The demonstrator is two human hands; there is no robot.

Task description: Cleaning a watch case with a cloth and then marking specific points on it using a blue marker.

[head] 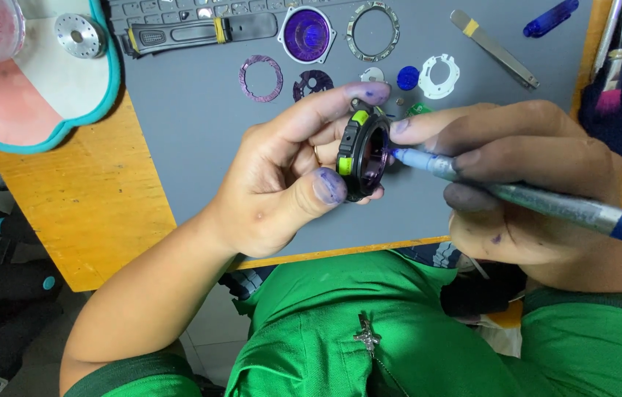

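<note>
Yellow wooden tabletop (98, 213) with a grey mat (193, 147) over most of it, parts scattered along the mat's far edge. Over at the far left corner there's a teal-rimmed tray (109, 88) with a small metal disc (80, 34) on it, then a black strap (193, 32) with yellow bands, a thin purple ring (260, 78), a purple lens (306, 34), a metal ring (372, 31), a small blue cap (407, 77) and a white ring (439, 76). Near the far right edge are a flat metal tool (494, 48) and a blue pen (550, 18).

Above the mat's near edge, left hand (281, 184) has its grip closed around a black watch case (361, 156) with lime buttons, index finger over the top, ink-stained thumb underneath, case tilted on its side. Right hand (524, 169) pinches a blue marker (531, 197), tip touching the inside of the case. Green clothing fills the bottom.
</note>
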